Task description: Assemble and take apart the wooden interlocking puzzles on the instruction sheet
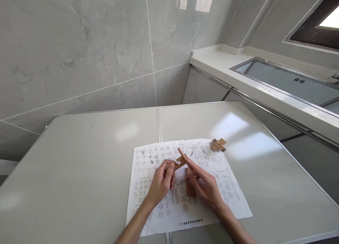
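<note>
My left hand is closed around one end of a notched wooden puzzle piece, held above the printed sheet. Thumb and fingers of my right hand grip a second, slimmer wooden puzzle piece, which crosses the first one at its notch; whether the two are locked together I cannot tell. Below my right hand a wooden block lies on the printed sheet, partly hidden by the fingers. At the sheet's far right corner sits a cluster of interlocked wooden pieces with dark marks on it.
The sheet lies on a pale folding table with a seam down its middle. A grey tiled wall stands behind it. On the right is a white counter with a sink under a glass-like cover.
</note>
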`<state>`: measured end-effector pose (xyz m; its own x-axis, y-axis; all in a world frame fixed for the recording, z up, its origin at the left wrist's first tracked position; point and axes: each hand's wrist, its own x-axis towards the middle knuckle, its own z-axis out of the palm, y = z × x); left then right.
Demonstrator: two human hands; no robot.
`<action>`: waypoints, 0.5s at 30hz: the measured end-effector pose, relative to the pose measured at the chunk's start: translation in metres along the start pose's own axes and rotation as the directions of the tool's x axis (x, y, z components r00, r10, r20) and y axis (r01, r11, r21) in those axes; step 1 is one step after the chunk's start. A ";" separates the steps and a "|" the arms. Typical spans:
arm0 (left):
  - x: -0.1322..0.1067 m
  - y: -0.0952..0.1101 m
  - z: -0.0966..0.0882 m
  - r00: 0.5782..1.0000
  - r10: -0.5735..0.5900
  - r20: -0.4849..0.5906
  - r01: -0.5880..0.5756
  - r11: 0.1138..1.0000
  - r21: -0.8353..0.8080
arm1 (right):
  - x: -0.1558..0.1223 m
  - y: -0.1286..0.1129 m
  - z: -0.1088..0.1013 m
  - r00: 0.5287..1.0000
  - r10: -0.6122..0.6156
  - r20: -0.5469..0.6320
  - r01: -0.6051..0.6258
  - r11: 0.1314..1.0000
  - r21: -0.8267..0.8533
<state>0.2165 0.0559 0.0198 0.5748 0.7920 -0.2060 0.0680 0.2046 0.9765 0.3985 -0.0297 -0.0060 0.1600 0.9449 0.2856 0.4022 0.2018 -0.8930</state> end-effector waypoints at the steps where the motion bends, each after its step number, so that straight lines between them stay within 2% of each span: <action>1: 0.000 0.000 0.000 1.000 0.001 0.000 -0.001 1.000 0.003 | 0.000 0.000 0.000 1.000 -0.007 0.001 0.007 1.000 0.001; 15: -0.001 -0.003 0.000 1.000 0.010 0.026 -0.011 0.998 0.054 | -0.001 -0.002 0.000 0.999 -0.030 0.015 0.030 0.999 0.018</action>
<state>0.2157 0.0547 0.0170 0.5961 0.7789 -0.1947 0.1055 0.1644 0.9807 0.3971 -0.0311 -0.0048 0.1348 0.9421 0.3070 0.3906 0.2342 -0.8903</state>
